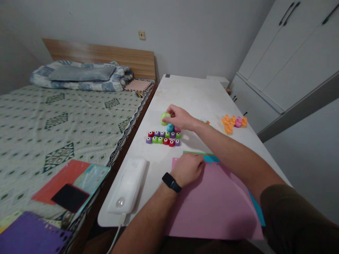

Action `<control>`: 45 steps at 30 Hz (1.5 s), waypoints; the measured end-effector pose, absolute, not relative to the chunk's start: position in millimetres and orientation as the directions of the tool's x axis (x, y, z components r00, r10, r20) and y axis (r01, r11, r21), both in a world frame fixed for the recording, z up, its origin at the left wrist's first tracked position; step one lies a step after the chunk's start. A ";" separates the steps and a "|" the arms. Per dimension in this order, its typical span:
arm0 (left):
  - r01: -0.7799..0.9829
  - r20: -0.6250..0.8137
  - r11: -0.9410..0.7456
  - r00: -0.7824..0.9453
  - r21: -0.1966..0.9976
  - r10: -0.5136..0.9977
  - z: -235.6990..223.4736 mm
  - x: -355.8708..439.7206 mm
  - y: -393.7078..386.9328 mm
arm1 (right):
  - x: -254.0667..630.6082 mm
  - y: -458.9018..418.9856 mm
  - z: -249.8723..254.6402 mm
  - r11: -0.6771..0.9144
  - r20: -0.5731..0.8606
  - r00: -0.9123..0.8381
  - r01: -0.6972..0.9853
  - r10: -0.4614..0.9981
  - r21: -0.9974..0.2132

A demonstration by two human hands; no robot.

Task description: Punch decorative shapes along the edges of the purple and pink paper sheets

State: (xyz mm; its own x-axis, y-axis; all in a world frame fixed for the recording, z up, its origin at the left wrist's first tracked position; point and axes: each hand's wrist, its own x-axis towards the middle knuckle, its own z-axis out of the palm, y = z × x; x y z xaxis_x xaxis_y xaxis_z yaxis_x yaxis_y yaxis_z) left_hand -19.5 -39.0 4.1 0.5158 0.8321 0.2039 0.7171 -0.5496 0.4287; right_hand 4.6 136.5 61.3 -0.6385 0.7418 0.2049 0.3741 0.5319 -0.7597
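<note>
My right hand (180, 117) reaches over the white table with its fingers closed on a light green craft punch (165, 118). Just under that hand are a blue punch (170, 127) and a pink punch (177, 129), partly covered. Nearer to me, small red, purple and green punches (160, 140) stand in two rows. My left hand (188, 165), with a black watch on the wrist, rests curled on the top edge of a pink sheet (212, 201). Whatever its fingers hold, if anything, is hidden. Blue and green sheets (211, 158) show beneath the pink one.
Orange and pink punches (230, 122) sit at the table's right. A white power bank (128, 185) with a cable lies front left. On the bed (90, 123) are a phone (70, 197), packed coloured paper (66, 173) and a purple sheet (31, 233). White cabinets (293, 53) stand at right.
</note>
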 end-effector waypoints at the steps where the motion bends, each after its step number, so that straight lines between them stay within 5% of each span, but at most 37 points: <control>1: 0.717 0.208 -0.549 0.513 0.431 0.833 4.1 -19.2 -39.2 | 16.9 132.0 64.7 0.483 0.196 -0.644 0.304 0.739 -0.821; 9: 0.702 0.189 -0.517 0.493 0.490 0.849 2.4 -19.3 -36.3 | 136.4 99.3 74.5 0.253 0.202 -0.474 0.047 0.857 -0.966; 19: 0.736 0.179 -0.475 0.448 0.482 0.876 3.0 -27.7 -30.3 | 259.6 67.1 59.0 0.115 0.028 -0.318 0.257 0.948 -0.960; 45: 0.779 0.145 -0.404 0.384 0.480 0.912 0.4 -33.5 -24.5 | 278.2 49.3 18.0 0.059 -0.014 -0.373 0.183 0.928 -0.981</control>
State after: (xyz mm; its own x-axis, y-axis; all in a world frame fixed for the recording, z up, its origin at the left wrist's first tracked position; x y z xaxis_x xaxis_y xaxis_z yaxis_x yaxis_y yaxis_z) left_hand -33.5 -24.5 0.4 0.3836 0.9120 0.1449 0.7790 -0.4039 0.4796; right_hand 278.2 49.3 18.0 -0.3731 0.9277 -0.0135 0.1834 0.0595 -0.9812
